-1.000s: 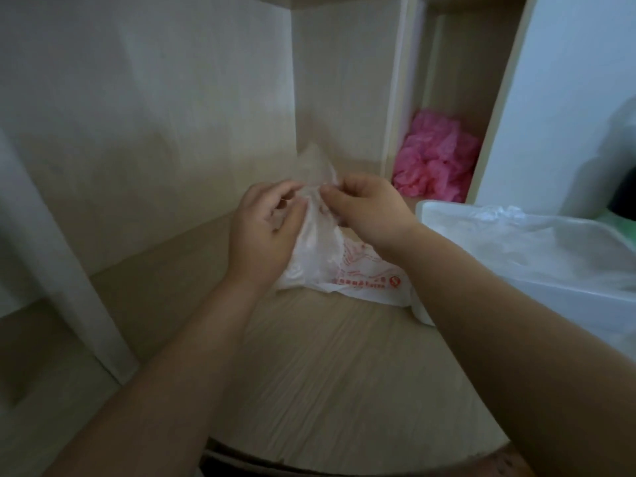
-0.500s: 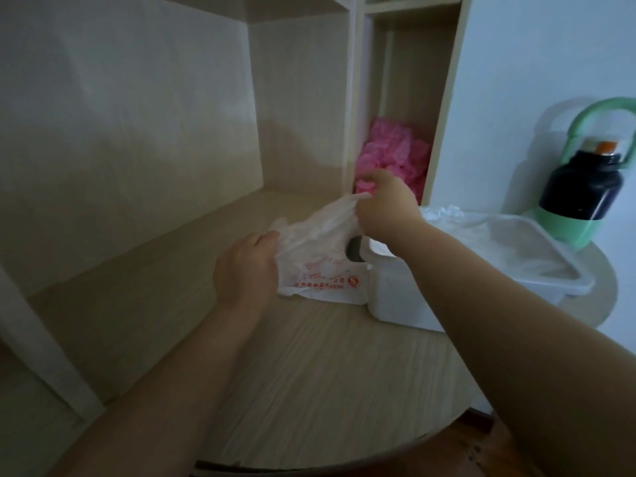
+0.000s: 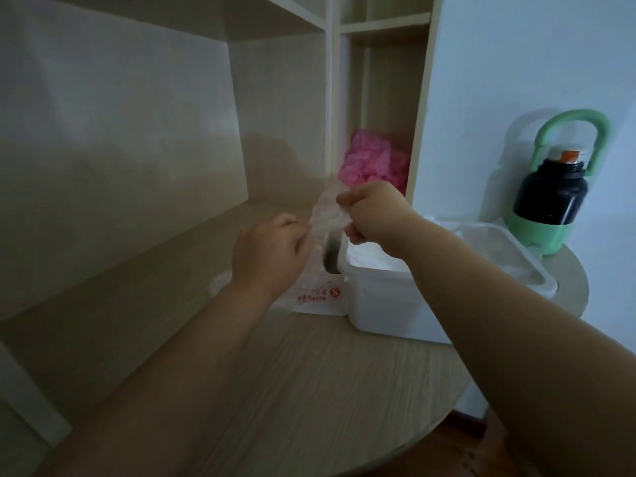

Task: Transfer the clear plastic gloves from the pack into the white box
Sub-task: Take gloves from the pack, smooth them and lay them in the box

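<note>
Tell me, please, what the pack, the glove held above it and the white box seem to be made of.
The pack: thin soft plastic film, milky with red print; it crumples in the left hand. The glove: very thin clear plastic film, finely wrinkled, see-through, pinched by the right hand. The white box: likely rigid plastic, smooth, matt, rounded moulded corners.

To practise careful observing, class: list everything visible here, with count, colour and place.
clear glove: one, see-through, held above the pack
pack: one, white with red print, on table beside box
white box: one, white, open, on table
bottle: one, black and green, behind box
pink bundle: one, pink, narrow shelf compartment
shelf unit: one, beige, behind table
table: one, light wood, foreground
left hand: one, grips the pack
right hand: one, pinches the glove
</note>
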Available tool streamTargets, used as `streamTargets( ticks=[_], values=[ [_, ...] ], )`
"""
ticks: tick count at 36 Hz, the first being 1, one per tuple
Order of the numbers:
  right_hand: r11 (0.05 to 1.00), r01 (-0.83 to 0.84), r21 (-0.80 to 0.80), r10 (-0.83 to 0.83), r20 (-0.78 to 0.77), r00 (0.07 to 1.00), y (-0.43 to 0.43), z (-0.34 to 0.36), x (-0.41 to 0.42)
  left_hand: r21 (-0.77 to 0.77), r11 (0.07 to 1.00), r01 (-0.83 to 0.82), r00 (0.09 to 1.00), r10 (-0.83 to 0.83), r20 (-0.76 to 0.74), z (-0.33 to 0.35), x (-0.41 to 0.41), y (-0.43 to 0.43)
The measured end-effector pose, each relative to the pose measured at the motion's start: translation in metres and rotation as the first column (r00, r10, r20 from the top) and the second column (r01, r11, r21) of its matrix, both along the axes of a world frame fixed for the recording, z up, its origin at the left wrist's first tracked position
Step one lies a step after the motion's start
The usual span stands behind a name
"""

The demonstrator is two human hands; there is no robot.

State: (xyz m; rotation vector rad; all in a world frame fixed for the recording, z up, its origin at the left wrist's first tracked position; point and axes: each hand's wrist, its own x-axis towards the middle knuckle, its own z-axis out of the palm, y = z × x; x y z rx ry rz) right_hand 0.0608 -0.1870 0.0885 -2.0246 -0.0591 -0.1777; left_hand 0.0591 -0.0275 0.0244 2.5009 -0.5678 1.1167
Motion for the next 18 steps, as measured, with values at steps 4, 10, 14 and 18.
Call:
streamTargets(
  ticks=[4, 10, 14, 18],
  values=[
    [0.995, -0.019, -0.097, 0.026, 0.077, 0.997, -0.009, -0.001, -0.002, -0.132, 0.988, 0.082, 0.957, -0.115, -0.267, 0.003, 0.001, 0.003],
    [0.991, 0.002, 0.131, -0.017, 0.117, 0.993, -0.006, 0.005, -0.006, -0.569, 0.815, -0.113, 0.823, -0.244, -0.513, 0.011, 0.022, 0.009],
    [0.988, -0.015, 0.155, -0.002, 0.113, 0.994, 0.001, 0.002, -0.004, -0.663, 0.678, -0.317, 0.939, 0.128, -0.318, 0.026, 0.024, 0.014],
    [0.947, -0.054, 0.316, 0.064, -0.021, 0.998, 0.005, 0.011, -0.001, -0.527, 0.848, 0.065, 0.992, 0.003, 0.126, 0.035, 0.008, 0.007]
  ],
)
